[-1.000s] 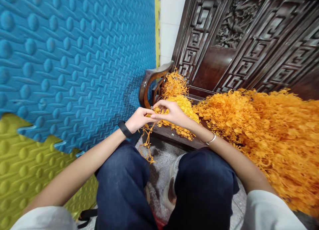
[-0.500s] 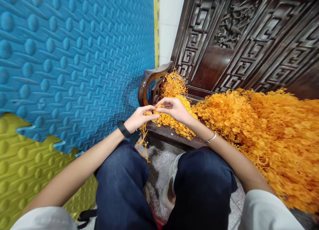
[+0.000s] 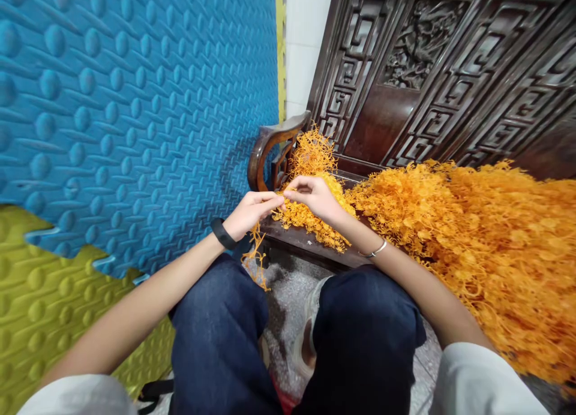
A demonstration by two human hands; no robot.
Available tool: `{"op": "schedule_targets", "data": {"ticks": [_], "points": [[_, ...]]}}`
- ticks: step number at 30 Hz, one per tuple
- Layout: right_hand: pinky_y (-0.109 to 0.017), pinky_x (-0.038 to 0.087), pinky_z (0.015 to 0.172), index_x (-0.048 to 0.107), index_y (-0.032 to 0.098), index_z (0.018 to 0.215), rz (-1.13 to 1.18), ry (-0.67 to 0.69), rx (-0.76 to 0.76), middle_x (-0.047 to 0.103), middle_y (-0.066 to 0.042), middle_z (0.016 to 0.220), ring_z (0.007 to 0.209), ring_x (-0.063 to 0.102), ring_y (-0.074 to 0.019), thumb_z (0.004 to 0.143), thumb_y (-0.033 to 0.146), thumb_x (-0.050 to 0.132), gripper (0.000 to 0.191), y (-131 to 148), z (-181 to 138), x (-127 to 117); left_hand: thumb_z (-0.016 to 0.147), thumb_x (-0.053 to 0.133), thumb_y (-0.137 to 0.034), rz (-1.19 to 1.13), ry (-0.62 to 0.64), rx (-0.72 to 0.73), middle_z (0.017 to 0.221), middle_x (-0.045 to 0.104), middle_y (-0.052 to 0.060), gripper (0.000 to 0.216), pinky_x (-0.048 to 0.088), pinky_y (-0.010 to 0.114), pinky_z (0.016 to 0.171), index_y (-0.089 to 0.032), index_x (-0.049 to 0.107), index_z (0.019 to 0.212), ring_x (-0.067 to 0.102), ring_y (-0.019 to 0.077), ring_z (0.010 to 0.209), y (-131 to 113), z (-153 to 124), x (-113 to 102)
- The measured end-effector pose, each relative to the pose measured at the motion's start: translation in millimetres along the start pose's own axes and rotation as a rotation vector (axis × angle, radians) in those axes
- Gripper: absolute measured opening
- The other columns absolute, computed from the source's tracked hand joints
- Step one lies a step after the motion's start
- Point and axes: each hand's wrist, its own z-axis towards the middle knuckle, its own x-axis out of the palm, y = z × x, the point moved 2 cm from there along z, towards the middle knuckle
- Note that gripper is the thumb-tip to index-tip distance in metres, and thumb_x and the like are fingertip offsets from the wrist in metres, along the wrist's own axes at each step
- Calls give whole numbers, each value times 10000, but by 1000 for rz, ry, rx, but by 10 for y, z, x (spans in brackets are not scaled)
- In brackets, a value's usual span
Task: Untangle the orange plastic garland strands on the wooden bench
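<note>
My left hand [image 3: 249, 214], with a black band at the wrist, is closed, thumb against fingers. From beneath it hangs a thin, branching orange plastic strand [image 3: 255, 256]. Fingertip to fingertip with it, my right hand [image 3: 312, 198] is pinched closed; whatever lies between its fingers is too small to make out. Just behind and below both hands, a small pile of yellow-orange plastic pieces [image 3: 315, 226] lies on the dark wooden bench seat [image 3: 288, 234]. More curly orange pieces [image 3: 311, 153] are heaped against the bench's armrest.
A large mound of orange plastic pieces [image 3: 486, 241] covers the bench to the right. The curved armrest [image 3: 257, 163] and carved backrest [image 3: 382, 121] rise behind. Blue foam matting [image 3: 135, 115] stands at left, above yellow-green matting [image 3: 67, 319]. My knees are close beneath my hands.
My left thumb has closed in against the fingers, where a gap showed before. Both hands stay together in nearly the same place, and the strand still hangs.
</note>
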Motion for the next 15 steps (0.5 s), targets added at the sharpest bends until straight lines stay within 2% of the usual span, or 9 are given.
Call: {"op": "schedule_targets", "data": {"ticks": [3, 5, 7, 11, 13, 15], "points": [[-252, 438, 587, 586, 151, 638, 32, -18, 34, 593, 14, 605, 562, 526, -91, 622, 380, 755, 286, -29, 28, 21, 754, 607, -426, 14, 20, 1, 486, 317, -59, 325, 149, 230, 477, -119, 628, 648, 248, 62, 478, -25, 3, 24], [-243, 433, 567, 569, 158, 632, 44, -77, 55, 576, 23, 576, 540, 518, -88, 641, 340, 739, 249, -58, 67, -41, 749, 609, -409, 17, 17, -4, 483, 324, -58, 319, 147, 231, 476, -118, 614, 620, 245, 59, 474, -42, -10, 33], [-228, 421, 533, 542, 167, 630, 91, -251, 101, 544, 34, 545, 514, 513, -86, 679, 316, 703, 225, -133, 96, -217, 748, 607, -394, 28, 13, -10, 478, 345, -51, 324, 146, 233, 474, -116, 601, 581, 247, 56, 469, -52, -40, 28], [-185, 369, 483, 499, 171, 643, 189, -778, 178, 497, 54, 592, 496, 485, -55, 686, 297, 674, 220, -467, -7, -698, 755, 602, -397, 42, -33, 6, 500, 420, -35, 317, 159, 230, 468, -111, 639, 623, 276, 55, 467, -36, -92, -31], [-190, 357, 472, 518, 173, 681, 180, -813, 264, 497, 57, 607, 489, 478, -60, 665, 324, 680, 222, -687, -98, -817, 752, 609, -391, 49, -49, -15, 507, 434, -35, 294, 175, 223, 459, -110, 668, 694, 303, 57, 465, 1, -78, -67], [-202, 348, 468, 539, 174, 710, 135, -738, 317, 492, 57, 592, 479, 462, -69, 654, 370, 677, 246, -869, -162, -844, 755, 608, -377, 52, -58, -80, 494, 428, -44, 276, 186, 219, 442, -110, 679, 756, 316, 59, 443, 46, -44, -92]]}}
